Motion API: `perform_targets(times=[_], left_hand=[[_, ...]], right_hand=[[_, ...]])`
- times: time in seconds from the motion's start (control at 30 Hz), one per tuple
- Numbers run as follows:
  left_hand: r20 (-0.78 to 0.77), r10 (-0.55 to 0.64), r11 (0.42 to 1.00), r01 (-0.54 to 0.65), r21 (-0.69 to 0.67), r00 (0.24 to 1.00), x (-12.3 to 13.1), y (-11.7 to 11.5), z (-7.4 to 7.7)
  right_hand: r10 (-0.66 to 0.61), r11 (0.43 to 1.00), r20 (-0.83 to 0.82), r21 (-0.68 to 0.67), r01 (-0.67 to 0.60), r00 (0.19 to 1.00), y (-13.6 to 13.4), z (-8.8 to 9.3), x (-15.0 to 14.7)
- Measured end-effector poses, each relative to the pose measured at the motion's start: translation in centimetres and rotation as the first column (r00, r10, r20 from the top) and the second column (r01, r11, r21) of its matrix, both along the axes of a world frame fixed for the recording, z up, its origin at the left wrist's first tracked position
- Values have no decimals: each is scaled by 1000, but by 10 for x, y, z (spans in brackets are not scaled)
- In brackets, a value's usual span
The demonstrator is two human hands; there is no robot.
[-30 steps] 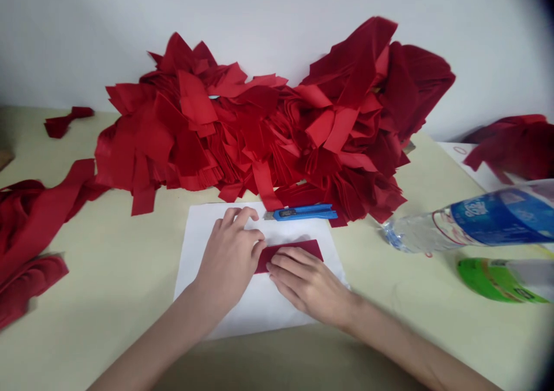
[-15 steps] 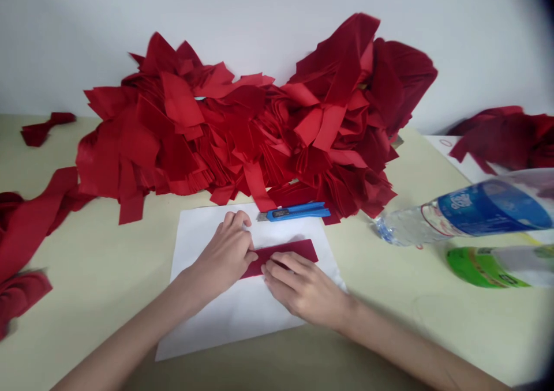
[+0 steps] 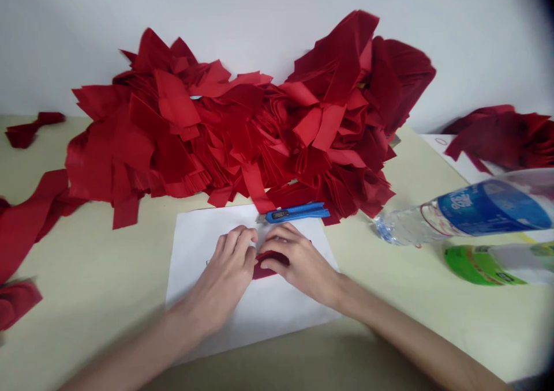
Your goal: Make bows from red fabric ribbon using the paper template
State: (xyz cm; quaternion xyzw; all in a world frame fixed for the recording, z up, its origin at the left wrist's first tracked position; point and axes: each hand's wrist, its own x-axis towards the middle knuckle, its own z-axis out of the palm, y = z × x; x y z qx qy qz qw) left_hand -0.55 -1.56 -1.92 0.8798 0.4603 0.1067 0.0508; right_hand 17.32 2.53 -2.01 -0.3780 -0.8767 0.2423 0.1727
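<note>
A dark red strip of cloth (image 3: 263, 270) lies on the white paper sheet (image 3: 225, 327), largely covered by my hands. My left hand (image 3: 229, 267) is closed at its left end, fingers curled and the thumb tip against the cloth. Curved over the strip from the right, my right hand (image 3: 298, 258) grips it between thumb and fingers, and the cloth bows up beneath them. Just beyond the fingertips, a blue utility knife (image 3: 298, 212) rests across the top of the sheet, a short piece of blade showing at its left end.
A big heap of red cloth strips (image 3: 234, 131) stretches along the wall behind the sheet. More red strips (image 3: 26, 224) lie at the left. On the right are a clear bottle with a blue label (image 3: 471, 206), a green-labelled bottle (image 3: 476, 264) and another red bundle (image 3: 502, 137).
My right hand has shifted up and its fingers have closed around the strip, which now bows upward. My left hand has moved slightly down. The view has shifted a little.
</note>
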Motion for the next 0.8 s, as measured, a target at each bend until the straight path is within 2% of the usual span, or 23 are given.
perform_targets(times=[0.1,0.17,0.37,0.47,0.63,0.8], left_hand=[[-49,-25,998,28,59,998,0,-1,0],[-58,-17,999,20,46,998,0,-1,2],[38,43,984,-36,-173,998,-1,12,9],[119,62,978,-37,-204,991,-1,19,11],[165,34,965,10,-261,986,1,22,10],[229,32,963,32,-269,973,2,23,5]], right_hand=[[-30,999,-5,-43,30,1000,2,0,-1],[-41,998,-13,-45,41,999,2,-1,-1],[-54,998,-31,-38,53,998,1,-3,-1],[-60,998,-32,-35,59,998,-1,-4,-1],[-58,997,-19,-44,57,998,-2,-4,0],[84,992,64,-103,-77,994,7,11,11]])
